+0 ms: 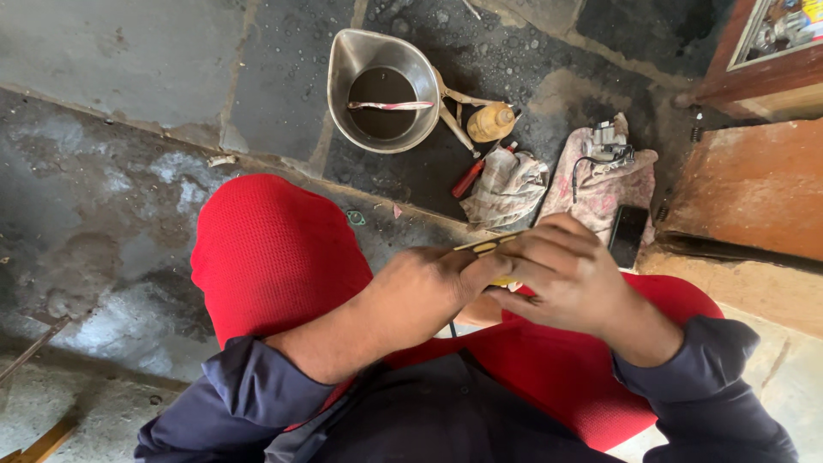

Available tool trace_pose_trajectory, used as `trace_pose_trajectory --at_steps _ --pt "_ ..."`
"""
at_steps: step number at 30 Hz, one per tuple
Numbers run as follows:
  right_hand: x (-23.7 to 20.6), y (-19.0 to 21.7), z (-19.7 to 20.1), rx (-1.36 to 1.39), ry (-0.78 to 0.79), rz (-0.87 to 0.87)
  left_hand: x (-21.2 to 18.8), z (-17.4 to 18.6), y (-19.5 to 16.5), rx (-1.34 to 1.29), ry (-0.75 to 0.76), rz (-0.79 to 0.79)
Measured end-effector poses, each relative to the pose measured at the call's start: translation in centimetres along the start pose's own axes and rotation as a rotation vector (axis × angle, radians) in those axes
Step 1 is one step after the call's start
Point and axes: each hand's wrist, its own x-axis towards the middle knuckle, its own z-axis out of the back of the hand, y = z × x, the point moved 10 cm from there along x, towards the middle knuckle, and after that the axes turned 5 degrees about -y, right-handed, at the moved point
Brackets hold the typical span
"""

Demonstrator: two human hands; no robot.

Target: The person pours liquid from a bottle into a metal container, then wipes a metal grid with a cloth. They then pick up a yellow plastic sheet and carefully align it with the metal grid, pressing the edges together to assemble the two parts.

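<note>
Yellow tool [489,247] (mostly hidden) gripped by left hand [429,287] and right hand [561,270]

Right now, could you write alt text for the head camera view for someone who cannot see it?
Seen from above, a seated person in red trousers holds a thin yellow tool between the left hand and right hand. On the stained stone floor ahead lie a metal bowl of dark liquid, a red-handled screwdriver and rags.

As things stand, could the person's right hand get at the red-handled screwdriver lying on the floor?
Probably not at once. The right hand is closed on a thin yellow tool together with the left hand. The red-handled screwdriver lies uncovered on the floor beside a rag, so the path looks free once the hand lets go.
</note>
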Motion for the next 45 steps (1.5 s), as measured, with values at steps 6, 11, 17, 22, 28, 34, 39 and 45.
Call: trace_pose_trajectory --at_steps 6,11,17,22,28,34,39,45 --pt "-0.8 -0.1 -0.5 -0.043 0.042 -0.011 0.6 -1.0 0.1 -0.056 0.027 0.04" --pt "-1.1 -0.8 -1.1 -0.003 0.076 -0.032 1.3 -0.4 0.8 -0.307 0.113 0.126" --pt "-2.1 -3.8 0.6 0.098 0.019 -0.12 1.5 1.8 2.8 -0.496 0.073 0.221" --pt "-2.2 -4.3 1.5 0.048 0.009 -0.215 2.4 3.0 1.5 -0.444 -0.013 0.227" --pt "-1.1 -1.6 2.5 -0.004 -0.016 -0.175 2.8 2.2 0.7 -0.416 -0.007 0.425" --pt "-1.8 -2.7 1.8 0.121 0.029 -0.368 2.9 0.9 1.1 -0.398 -0.09 0.503" --pt "-2.0 -2.7 2.6 -0.059 -0.057 -0.304 2.9 -1.1 2.6 -0.536 -0.108 0.602" --pt "-1.8 -3.4 3.5 -0.04 -0.14 -0.329 3.6 -0.8 3.7 -0.485 -0.119 0.569"
